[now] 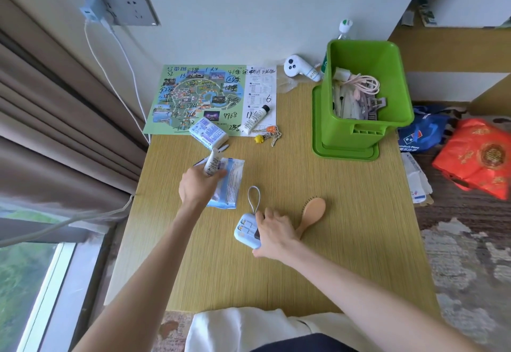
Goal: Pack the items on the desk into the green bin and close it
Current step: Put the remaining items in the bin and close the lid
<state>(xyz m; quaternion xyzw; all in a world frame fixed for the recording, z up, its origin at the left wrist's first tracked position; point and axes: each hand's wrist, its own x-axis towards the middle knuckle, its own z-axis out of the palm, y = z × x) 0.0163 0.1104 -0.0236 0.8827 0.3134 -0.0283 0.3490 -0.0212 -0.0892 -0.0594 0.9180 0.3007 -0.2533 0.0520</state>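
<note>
Gripping a small white tube [212,163], my left hand [199,184] sits over the blue wipes pack [227,183] near the desk's [345,255] left edge. Right of it, my right hand [273,234] closes its fingers on the pale blue charger [245,229], a wooden hairbrush [312,213] just beside. The green bin [362,89] stands open on its lid [345,154] at the far right corner, well apart from both hands, cables inside.
</note>
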